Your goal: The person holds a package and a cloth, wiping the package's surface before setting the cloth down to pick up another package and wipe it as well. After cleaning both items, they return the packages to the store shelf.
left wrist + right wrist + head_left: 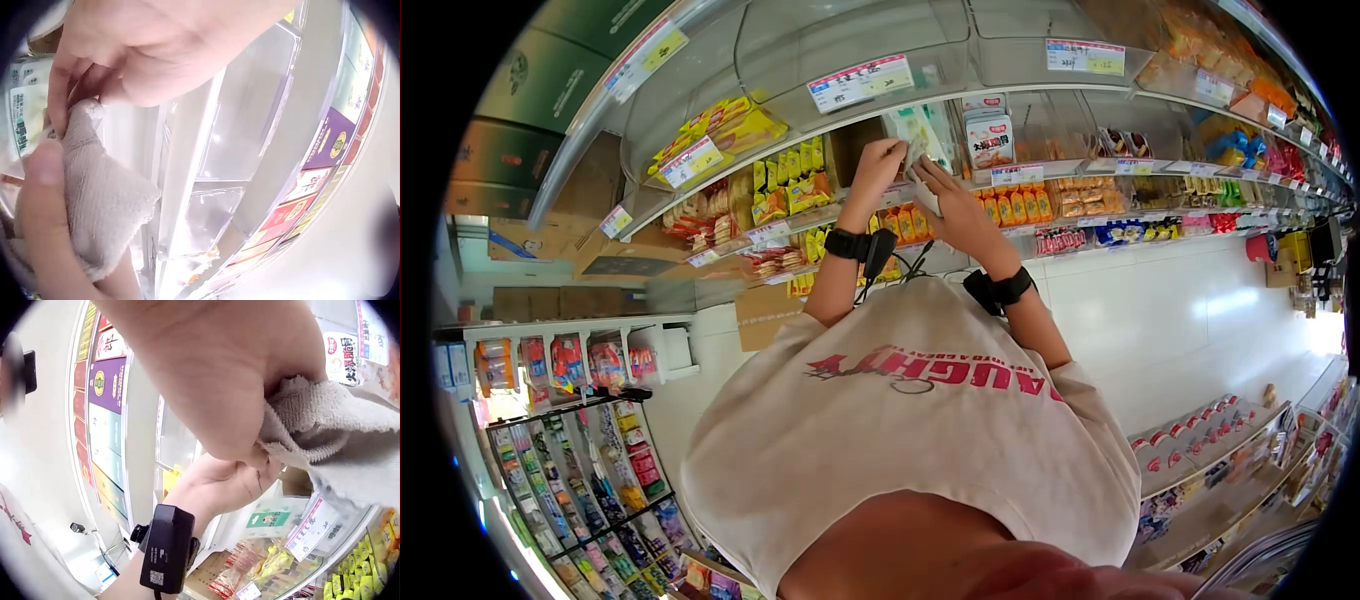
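A greyish-white knitted cloth point(109, 200) is bunched between my two hands, in front of a snack shelf. My left hand point(878, 172) pinches one corner of it with the fingertips, as the left wrist view shows. The right hand point(960, 215) grips the rest, its thumb lying along the fabric. A loose fold of the cloth point(356, 437) hangs out past the right palm in the right wrist view. White-and-green packets point(922, 135) stand in the shelf bin just behind the hands.
White packs with red print point(990, 140) stand right of the hands, yellow packets point(792, 185) to the left. Price tags point(860, 83) line the clear plastic shelf fronts. An open cardboard box point(625, 250) sits at the left, and a shelf unit point(1210, 480) stands behind to the right.
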### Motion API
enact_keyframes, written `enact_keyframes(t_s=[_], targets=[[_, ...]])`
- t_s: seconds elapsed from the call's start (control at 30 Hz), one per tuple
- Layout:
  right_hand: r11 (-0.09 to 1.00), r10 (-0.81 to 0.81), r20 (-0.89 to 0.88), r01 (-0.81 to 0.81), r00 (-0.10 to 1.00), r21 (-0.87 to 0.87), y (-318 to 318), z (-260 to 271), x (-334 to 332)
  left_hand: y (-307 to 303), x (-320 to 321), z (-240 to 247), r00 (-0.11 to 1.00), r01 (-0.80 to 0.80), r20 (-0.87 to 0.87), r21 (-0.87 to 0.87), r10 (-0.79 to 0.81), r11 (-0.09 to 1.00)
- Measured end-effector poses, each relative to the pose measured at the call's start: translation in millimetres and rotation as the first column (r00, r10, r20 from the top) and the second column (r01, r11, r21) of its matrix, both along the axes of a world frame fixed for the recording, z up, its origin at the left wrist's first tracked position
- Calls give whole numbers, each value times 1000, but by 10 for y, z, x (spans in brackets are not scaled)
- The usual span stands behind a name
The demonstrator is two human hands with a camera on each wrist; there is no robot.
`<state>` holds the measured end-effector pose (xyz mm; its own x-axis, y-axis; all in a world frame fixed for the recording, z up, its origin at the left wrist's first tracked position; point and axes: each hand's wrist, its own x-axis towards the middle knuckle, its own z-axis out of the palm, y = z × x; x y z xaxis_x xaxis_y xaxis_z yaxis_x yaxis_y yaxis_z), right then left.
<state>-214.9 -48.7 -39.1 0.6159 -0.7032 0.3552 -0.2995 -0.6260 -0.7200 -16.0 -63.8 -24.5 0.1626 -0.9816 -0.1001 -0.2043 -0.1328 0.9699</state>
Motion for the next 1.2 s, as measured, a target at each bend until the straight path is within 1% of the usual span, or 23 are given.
enact_keyframes(t_s=[0.03, 0.07, 0.17, 0.2, 0.27, 0.3, 0.37, 0.4, 0.5, 0.6, 0.67, 0.77, 0.8, 0.87, 0.9, 0.97, 1.0, 1.1, 1.17, 1.2], targets=[[1000, -15, 9, 15, 1000, -1, -34, -34, -4, -75, 31, -39, 994, 45, 95, -10, -44, 999], [1000, -29, 17, 29, 999, -4, -81, -67, 0, -141, -3, -108, 997, 27, 66, 21, -28, 999], [992, -80, -5, 79, 997, -94, -189, -273, 36, -184, -108, -89, 943, 62, 330, -18, -52, 998], [992, -78, -50, 73, 996, -101, -190, -340, 38, -223, -58, -93, 860, 94, 500, 46, -104, 995], [992, -71, -138, 55, 988, -113, -194, -477, 60, -119, -35, -174, 878, 29, 477, -117, 31, 993], [985, -97, -134, 75, 986, -157, -188, -526, 87, -32, -57, -120, 883, -6, 459, -196, 98, 980], [965, -141, -128, 108, 982, -239, -139, -595, 127, 136, -24, 143, 846, 33, 532, -116, 34, 993], [967, -144, -152, 106, 978, -232, -122, -603, 140, 239, 16, 217, 827, 50, 563, -73, 0, 996], [969, -162, -211, 115, 964, -221, -152, -572, 181, 501, 150, 254, 662, 172, 745, -45, -82, 984], [966, -192, -245, 138, 950, -218, -142, -572, 238, 691, 243, 167, 648, 114, 751, 69, -127, 991], [958, -219, -265, 156, 939, -239, -143, -627, 279, 736, 321, 49, 652, 52, 754, 54, -75, 997], [955, -218, -233, 158, 948, -251, -133, -594, 253, 710, 314, 142, 669, -40, 743, 64, -21, 997], [968, -190, -168, 157, 967, -194, -154, -586, 242, 696, 287, 216, 677, -72, 736, 75, -6, 995], [986, -146, -30, 144, 989, -79, -208, -557, 239, 702, 236, 325, 660, -57, 739, -130, 135, 990], [991, -133, 88, 129, 987, 42, -197, -438, 230, 714, 218, 375, 652, -47, 730, -230, 204, 972], [960, -144, 315, 55, 938, 274, -150, -34, 184, 746, 231, 461, 631, 20, 723, -379, 282, 925], [963, -147, 356, 51, 923, 266, -153, 81, 173, 765, 230, 507, 623, 54, 714, -448, 320, 892], [963, -166, 453, 44, 876, 267, -114, 272, 160, 929, 103, 755, 657, 65, 684, -470, 317, 880], [957, -185, 496, 39, 848, 289, -108, 346, 212, 1040, 39, 859, 711, 87, 649, -463, 270, 882], [932, -187, 456, 11, 870, 362, -79, 435, 206, 1086, 11, 897, 736, 96, 628, -465, 252, 880]])
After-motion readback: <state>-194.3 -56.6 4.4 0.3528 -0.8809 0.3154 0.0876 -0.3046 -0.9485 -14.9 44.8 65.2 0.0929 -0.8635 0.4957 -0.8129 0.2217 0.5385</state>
